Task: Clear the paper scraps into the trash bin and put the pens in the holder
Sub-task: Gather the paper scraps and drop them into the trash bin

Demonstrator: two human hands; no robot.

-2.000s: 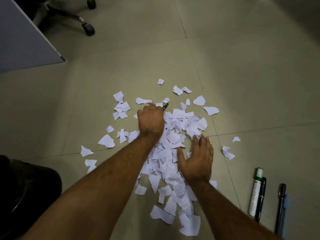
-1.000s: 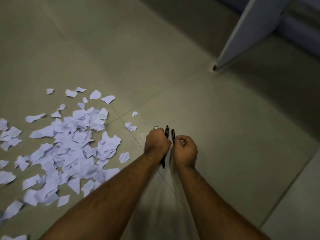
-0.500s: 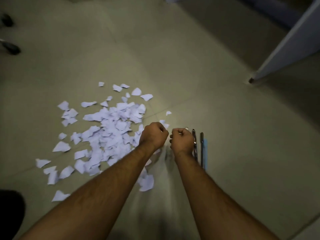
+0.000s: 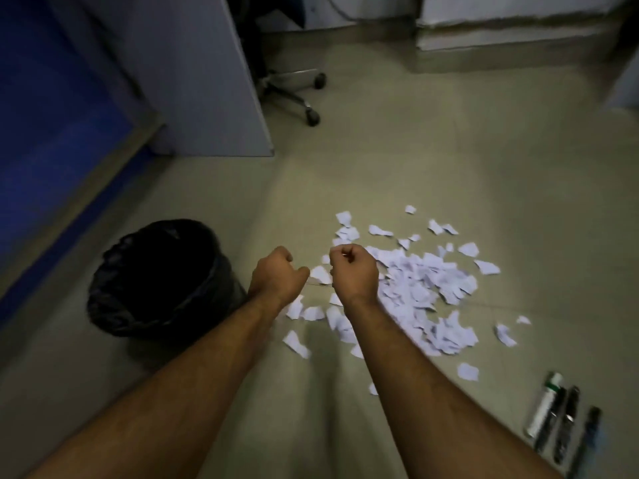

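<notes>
A blue panel (image 4: 52, 126) with a pale border runs along the far left, and a grey desk side panel (image 4: 207, 74) stands beside it. On the tiled floor (image 4: 397, 160) below these sits the trash bin (image 4: 155, 281), round, lined with a black bag and dark inside; what it holds cannot be told. Just right of the bin's rim, the left hand (image 4: 278, 276) hangs in the air, curled into a loose fist with the knuckles up; whether it holds anything cannot be told. Close beside it, the two apart, the right hand (image 4: 352, 271) is also curled shut above the floor, and its contents cannot be told either. Beyond them, the wheeled base of an office chair (image 4: 297, 95) shows next to the desk panel. Under and to the right of the hands lie the paper scraps (image 4: 422, 288), a white heap with loose pieces scattered around it. At the lower right, well apart from the heap, the pens (image 4: 567, 423) lie side by side on the floor, next to a white marker with a green band (image 4: 544, 402)
</notes>
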